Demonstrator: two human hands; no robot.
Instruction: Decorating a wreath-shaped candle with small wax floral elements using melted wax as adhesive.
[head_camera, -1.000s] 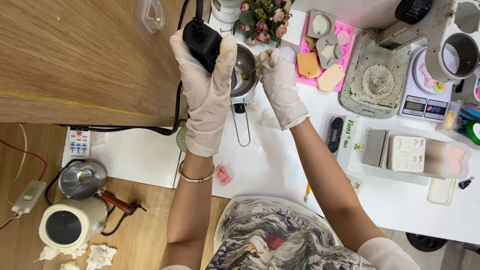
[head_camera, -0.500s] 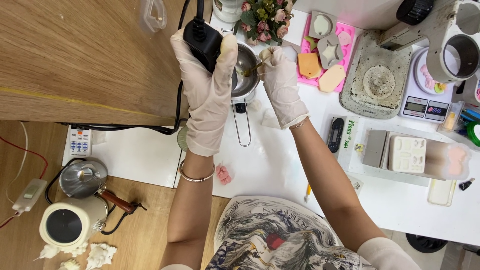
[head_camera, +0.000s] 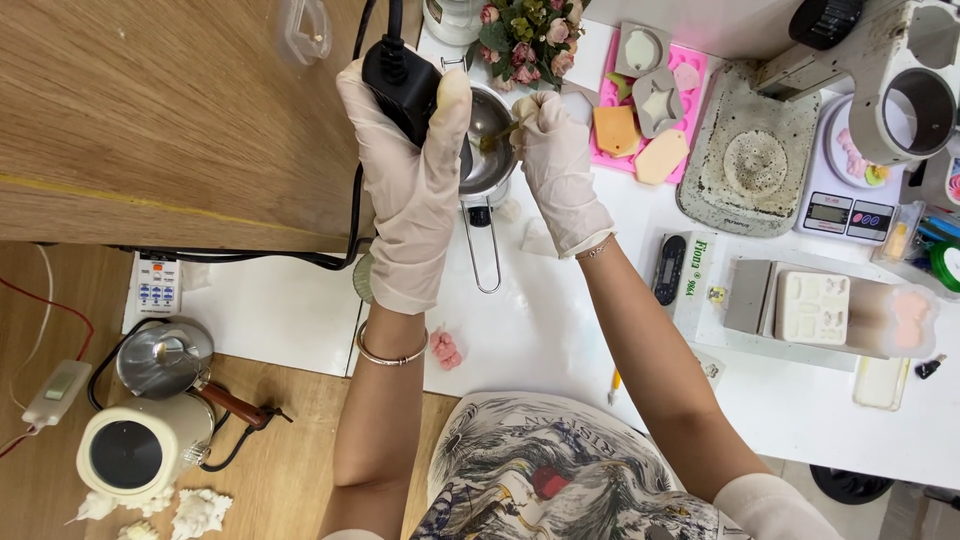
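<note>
Both gloved hands over the steel pot (head_camera: 487, 140), far edge of white worktop (head_camera: 300, 300).
Your left hand (head_camera: 412, 150) wraps black corded tool (head_camera: 400, 75), aimed into pot; right hand (head_camera: 553, 140) pinches stirring stick (head_camera: 497, 138), tip inside.

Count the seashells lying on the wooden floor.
2 in plain view, both bottom left below the white kettle: one small seashell and one larger seashell. A third may sit at the frame's bottom edge, mostly cut off.
</note>
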